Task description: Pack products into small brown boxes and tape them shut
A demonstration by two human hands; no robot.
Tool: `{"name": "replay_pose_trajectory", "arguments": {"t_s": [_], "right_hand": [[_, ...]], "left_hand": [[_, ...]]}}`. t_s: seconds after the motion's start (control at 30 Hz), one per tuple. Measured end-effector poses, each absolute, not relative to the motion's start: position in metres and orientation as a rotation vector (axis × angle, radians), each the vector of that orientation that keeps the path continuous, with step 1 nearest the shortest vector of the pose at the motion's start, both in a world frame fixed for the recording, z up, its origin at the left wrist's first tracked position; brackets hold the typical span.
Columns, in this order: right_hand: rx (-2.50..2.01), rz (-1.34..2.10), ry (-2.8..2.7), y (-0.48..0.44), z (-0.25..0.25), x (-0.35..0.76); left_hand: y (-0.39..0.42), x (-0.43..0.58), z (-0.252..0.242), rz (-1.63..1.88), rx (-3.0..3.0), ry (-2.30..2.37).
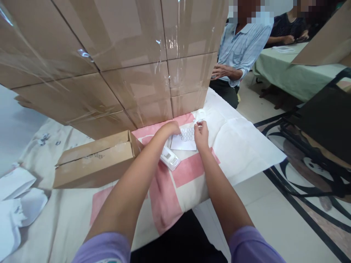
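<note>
A white sheet [183,145] printed with several small outlined rectangles lies on the pink-and-cream cloth, between my hands. My left hand [172,128] is closed at the sheet's upper left edge, its fingers bent down and partly hidden behind the hand. At the right edge of the sheet, my right hand [202,134] is closed in a pinch, thumb against fingers. What it pinches is too small to make out. Just beyond the right fingertips lie small white pieces [202,113]. Beside my left forearm rests a white handheld device [170,159] with a small grey window.
Stacked cardboard boxes [137,86] wrapped in clear tape rise behind my hands. A closed brown carton [95,160] lies at left, near crumpled white paper [19,204]. A person in a light blue shirt [241,47] sits beyond. A dark chair [326,124] stands right.
</note>
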State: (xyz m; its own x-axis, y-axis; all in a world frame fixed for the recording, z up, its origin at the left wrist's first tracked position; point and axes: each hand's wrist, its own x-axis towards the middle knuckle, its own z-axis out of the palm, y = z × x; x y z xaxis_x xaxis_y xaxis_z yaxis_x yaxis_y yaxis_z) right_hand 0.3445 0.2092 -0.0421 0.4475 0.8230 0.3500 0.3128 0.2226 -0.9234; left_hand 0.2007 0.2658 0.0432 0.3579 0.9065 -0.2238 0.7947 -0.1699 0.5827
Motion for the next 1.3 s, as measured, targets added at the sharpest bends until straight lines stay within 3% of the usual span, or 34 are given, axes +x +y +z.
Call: {"name": "replay_pose_trajectory", "arguments": {"t_s": [0.33,0.6,0.8,1.07,1.3], "right_hand": [[-1.035,0.041,-1.807,0.142,-0.001,0.3],[-1.044,-0.048,-1.863,0.13,0.032,0.271],[-1.158,0.014,-1.804,0.124,0.058,0.26],[-1.063,0.104,-1.89,0.134,0.052,0.223],[-0.981,0.324,-1.821,0.141,0.057,0.195]], "left_hand": [[0.137,0.126,0.061,0.934,2.313,1.259],[0.115,0.099,0.073,1.006,2.849,1.509],[0.123,0.068,0.087,1.036,2.777,1.485],[0.131,0.045,0.096,0.763,2.728,1.454],[0.127,0.02,0.108,0.739,2.588,1.467]]}}
